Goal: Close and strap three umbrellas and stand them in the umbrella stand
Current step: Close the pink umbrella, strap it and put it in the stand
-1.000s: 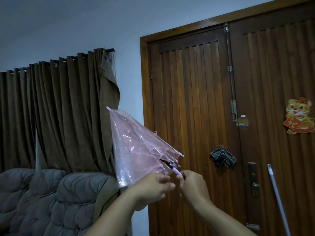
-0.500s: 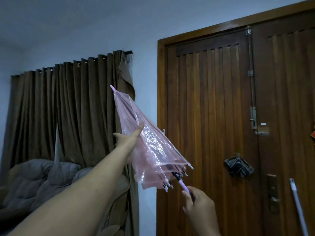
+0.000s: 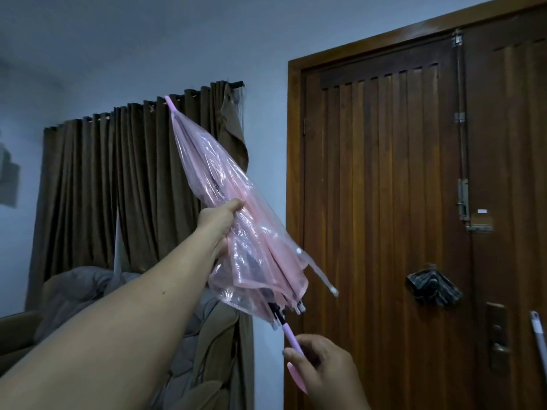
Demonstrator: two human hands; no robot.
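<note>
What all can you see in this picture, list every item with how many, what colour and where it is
umbrella: one, clear pink, folded, unstrapped, tip up-left, centre
strap: one, pink, hanging loose at the canopy's right
curtain: one, brown, left wall
sofa: one, grey, lower left
door: one, brown wood, right
dark cloth: one, hanging on the door
pole: one, pale, far right edge
left hand: gripping the canopy
right hand: holding the pink handle

the left hand's fingers (image 3: 236,204) are hidden behind the pink umbrella (image 3: 236,208).
</note>
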